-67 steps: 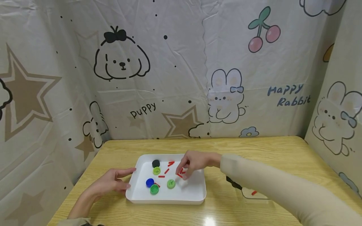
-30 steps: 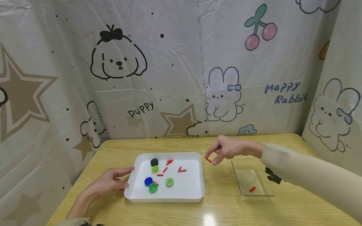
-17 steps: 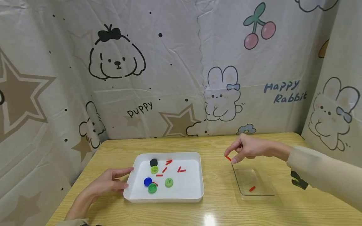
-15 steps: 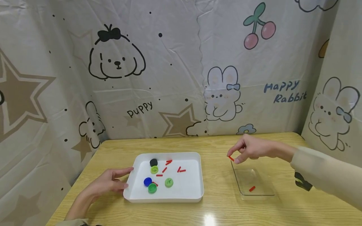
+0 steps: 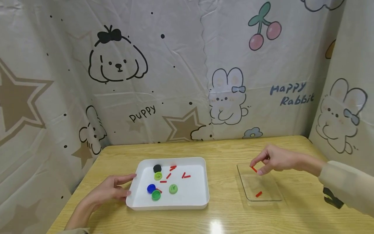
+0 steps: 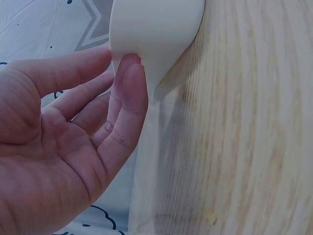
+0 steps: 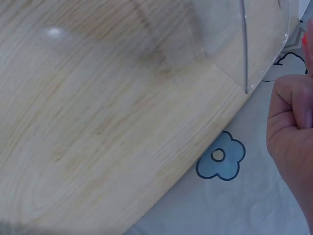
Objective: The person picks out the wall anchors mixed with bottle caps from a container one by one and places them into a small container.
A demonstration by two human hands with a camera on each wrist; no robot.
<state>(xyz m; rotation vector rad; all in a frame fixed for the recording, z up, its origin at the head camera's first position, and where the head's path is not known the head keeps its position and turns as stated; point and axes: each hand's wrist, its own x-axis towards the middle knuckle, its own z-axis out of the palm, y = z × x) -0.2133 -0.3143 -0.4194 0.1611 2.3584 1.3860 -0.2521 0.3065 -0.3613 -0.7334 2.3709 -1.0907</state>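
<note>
My right hand (image 5: pixel 277 159) pinches a small red stick (image 5: pixel 254 169) between thumb and forefinger, above the far part of a clear rectangular container (image 5: pixel 242 186). Another red stick (image 5: pixel 258 194) lies inside that container. At the left, my left hand (image 5: pixel 106 190) rests its fingertips against the side wall of a white tray (image 5: pixel 193 195); the left wrist view shows those fingers (image 6: pixel 128 105) at the tray's outer corner. Several red sticks (image 5: pixel 163 181) lie scattered in the tray. In the right wrist view the hand is partly cut off at the edge.
Round plastic caps share the tray: a black one (image 5: pixel 157 168), a blue one (image 5: pixel 151 188) and several green ones, such as the light green cap (image 5: pixel 173 189). Both vessels stand on a wooden table (image 5: pixel 222 182). Behind it hangs a printed curtain (image 5: pixel 175 81).
My right hand has picked a red stick out of the tray and carried it right, over the clear container. The left hand has stayed at the tray's side.
</note>
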